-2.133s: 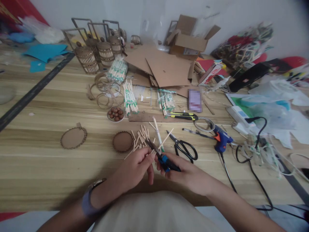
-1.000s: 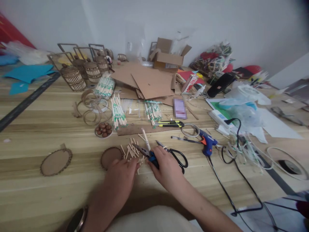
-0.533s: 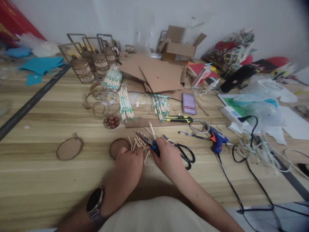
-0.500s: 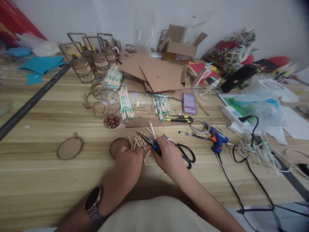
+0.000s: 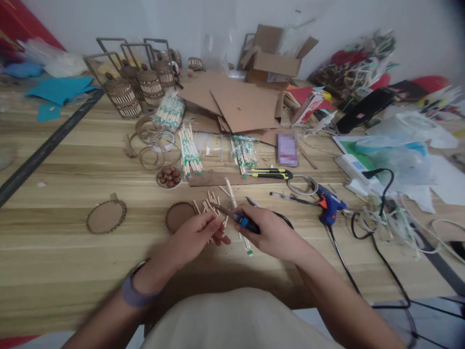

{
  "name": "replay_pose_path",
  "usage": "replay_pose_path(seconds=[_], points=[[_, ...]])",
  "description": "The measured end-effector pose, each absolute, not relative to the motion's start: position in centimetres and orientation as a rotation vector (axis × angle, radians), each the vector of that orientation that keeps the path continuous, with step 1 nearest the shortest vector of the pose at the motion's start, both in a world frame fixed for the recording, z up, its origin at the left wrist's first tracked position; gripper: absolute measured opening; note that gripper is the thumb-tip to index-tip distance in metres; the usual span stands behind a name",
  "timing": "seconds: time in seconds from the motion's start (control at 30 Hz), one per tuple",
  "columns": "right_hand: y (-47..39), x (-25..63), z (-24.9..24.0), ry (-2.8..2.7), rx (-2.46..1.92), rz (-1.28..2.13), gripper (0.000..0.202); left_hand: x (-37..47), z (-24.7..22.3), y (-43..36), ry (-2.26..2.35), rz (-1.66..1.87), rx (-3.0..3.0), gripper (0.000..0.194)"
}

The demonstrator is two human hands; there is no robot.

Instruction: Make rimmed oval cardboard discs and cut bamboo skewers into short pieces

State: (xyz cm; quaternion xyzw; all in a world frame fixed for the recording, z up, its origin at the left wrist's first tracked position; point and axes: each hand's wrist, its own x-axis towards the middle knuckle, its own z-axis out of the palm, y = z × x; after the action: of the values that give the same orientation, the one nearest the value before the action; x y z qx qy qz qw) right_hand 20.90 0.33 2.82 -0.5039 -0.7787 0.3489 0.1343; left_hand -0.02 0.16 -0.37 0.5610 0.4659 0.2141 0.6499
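Note:
My right hand (image 5: 274, 232) grips a pair of pliers (image 5: 247, 223) by its blue handles, the jaws pointing left over a pile of short cut sticks (image 5: 206, 206). Close by the jaws is my left hand (image 5: 199, 231), thumb and forefinger pinched; whatever lies between them is too small to make out. A cardboard disc (image 5: 179, 216) with a notched edge lies left of the sticks. Wrapped chopsticks (image 5: 232, 194) lie partly beneath the pliers. Scissors (image 5: 284, 219) are mostly hidden behind my right hand.
A second disc (image 5: 106, 216) lies further left. Behind are a bowl of brown beads (image 5: 169, 178), chopstick bundles (image 5: 189, 152), utility knives (image 5: 271, 173) and cardboard sheets (image 5: 243, 104). On the right, a blue glue gun (image 5: 331, 204) trails a black cord. Small lantern-like models (image 5: 123, 97) stand back left.
My left hand has turned over, its fingers loosening from a fist into a pinch. The pliers have come lower and nearer to it. Wrapped chopsticks now show more fully under the pliers.

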Motion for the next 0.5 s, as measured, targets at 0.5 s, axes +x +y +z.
replay_pose_path(seconds=[0.5], points=[[0.7, 19.3, 1.3, -2.176, -1.261, 0.911, 0.032, 0.5, -1.4, -0.1, 0.912, 0.479, 1.162, 0.038]])
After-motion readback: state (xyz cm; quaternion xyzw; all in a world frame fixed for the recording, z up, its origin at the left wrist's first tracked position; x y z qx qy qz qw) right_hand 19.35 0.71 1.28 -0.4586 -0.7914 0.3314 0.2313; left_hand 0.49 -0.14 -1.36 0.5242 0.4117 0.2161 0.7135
